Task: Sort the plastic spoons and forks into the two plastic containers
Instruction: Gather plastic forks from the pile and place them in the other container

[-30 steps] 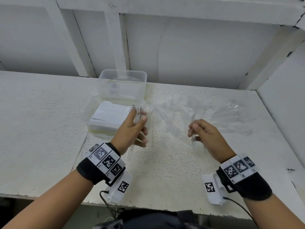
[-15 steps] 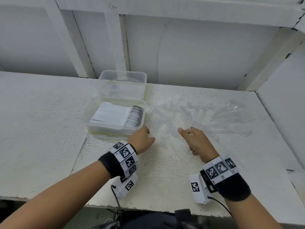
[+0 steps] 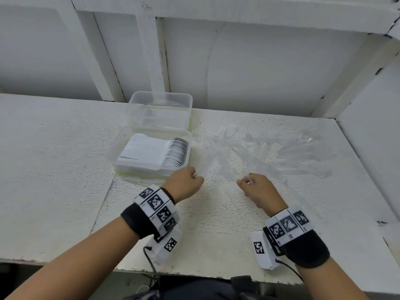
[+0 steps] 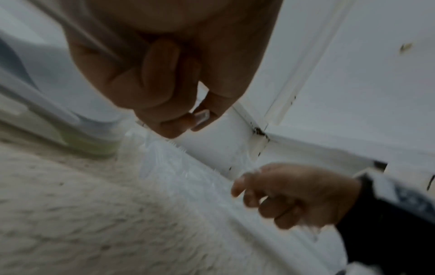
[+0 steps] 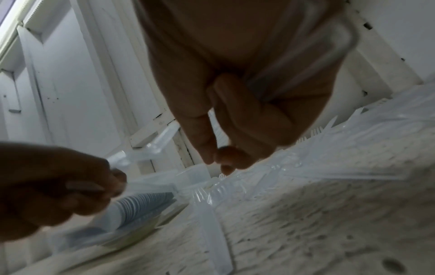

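Note:
A loose pile of clear plastic forks and spoons [image 3: 259, 152] lies on the white table, right of two clear containers. The near container [image 3: 112, 156] holds a tight stack of white utensils [image 3: 151, 151]. The far container [image 3: 160, 97] stands behind it; its contents are hard to make out. My left hand [image 3: 198, 177] is low by the near container's right front corner, fingers curled round a clear utensil handle [image 4: 202, 115]. My right hand [image 3: 244, 180] is at the pile's front edge, pinching a clear utensil [image 3: 250, 178]. Whether either piece is a fork or a spoon is unclear.
The white table [image 3: 54, 169] runs wide to the left and ends in a front edge just below my wrists. A white wall with wooden posts [image 3: 149, 61] closes the back, and a side wall [image 3: 372, 137] closes the right.
Both hands have dropped from a raised position down to the table. The left hand moved from in front of the near container to its right front corner; the right hand came down at the pile's near edge.

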### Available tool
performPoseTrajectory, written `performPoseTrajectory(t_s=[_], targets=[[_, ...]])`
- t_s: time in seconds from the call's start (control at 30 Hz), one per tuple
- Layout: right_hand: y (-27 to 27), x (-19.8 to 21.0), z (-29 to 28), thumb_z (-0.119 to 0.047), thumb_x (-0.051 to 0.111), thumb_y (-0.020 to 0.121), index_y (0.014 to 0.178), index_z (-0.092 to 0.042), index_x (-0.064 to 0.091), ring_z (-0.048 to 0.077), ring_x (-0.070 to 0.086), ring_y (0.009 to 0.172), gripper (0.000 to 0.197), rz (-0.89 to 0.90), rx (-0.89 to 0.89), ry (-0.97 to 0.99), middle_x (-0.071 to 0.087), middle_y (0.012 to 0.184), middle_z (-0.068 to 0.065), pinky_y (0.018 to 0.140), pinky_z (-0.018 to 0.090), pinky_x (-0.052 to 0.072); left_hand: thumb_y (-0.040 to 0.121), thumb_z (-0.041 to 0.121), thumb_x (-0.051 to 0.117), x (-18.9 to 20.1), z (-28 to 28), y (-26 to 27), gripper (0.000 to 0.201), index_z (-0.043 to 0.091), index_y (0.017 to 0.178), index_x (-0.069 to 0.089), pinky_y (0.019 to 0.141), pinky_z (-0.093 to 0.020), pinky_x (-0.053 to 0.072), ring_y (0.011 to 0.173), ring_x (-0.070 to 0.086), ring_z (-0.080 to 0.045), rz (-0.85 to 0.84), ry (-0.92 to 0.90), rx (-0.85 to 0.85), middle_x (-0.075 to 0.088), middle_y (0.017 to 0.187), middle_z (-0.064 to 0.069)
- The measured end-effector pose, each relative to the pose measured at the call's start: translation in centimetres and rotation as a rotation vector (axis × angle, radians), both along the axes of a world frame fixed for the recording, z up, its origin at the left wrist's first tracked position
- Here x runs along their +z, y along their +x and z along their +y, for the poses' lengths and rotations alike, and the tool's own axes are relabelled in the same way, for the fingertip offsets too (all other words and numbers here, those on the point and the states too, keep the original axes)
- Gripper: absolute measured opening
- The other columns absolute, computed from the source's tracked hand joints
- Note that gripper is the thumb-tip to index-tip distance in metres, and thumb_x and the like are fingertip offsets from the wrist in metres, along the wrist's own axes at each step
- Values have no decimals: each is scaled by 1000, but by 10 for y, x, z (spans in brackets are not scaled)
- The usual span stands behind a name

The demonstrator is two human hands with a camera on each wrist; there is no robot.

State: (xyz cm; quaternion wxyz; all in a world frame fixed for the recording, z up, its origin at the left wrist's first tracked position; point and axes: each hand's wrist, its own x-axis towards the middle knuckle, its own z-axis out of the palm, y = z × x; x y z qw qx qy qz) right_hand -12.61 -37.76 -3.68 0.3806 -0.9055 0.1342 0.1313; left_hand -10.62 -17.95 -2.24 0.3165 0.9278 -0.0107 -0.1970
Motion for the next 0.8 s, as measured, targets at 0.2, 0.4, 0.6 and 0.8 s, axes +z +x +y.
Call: performPoseTrajectory(t_s=[0.2, 0.4, 0.6, 0.8], targets=[[15, 6, 13, -43, 55, 89, 89, -14, 53, 14, 54, 79, 29, 117, 344, -395, 56, 85, -3, 61, 23, 38, 93, 19, 46, 29, 35, -16, 13, 15, 80, 49, 34, -15, 23, 44, 30, -10, 38, -286, 123, 46, 62, 0], [25, 5, 33, -29, 60, 86, 82, -13, 51, 17, 54, 71, 18, 147, 440, -499, 54, 79, 0, 58, 23, 40, 93, 18, 48, 35, 63, -18, 14, 15, 79, 52, 36, -15, 21, 40, 27, -6, 50, -422, 234, 45, 61, 1], [14, 10, 32, -17, 49, 86, 66, -13, 40, 14, 49, 61, 22, 200, 355, -259, 61, 76, 4, 51, 22, 32, 94, 18, 48, 33, 64, -23, 13, 12, 88, 57, 37, -13, 19, 37, 25, -4, 120, -560, 280, 43, 61, 1], [-4, 37, 15, -14, 44, 91, 92, -6, 53, 10, 36, 48, 12, 114, 140, 86, 65, 72, -1, 43, 20, 28, 96, 24, 48, 33, 63, -21, 19, 10, 96, 60, 36, -13, 18, 36, 24, -5, 147, -638, 278, 45, 61, 1]])
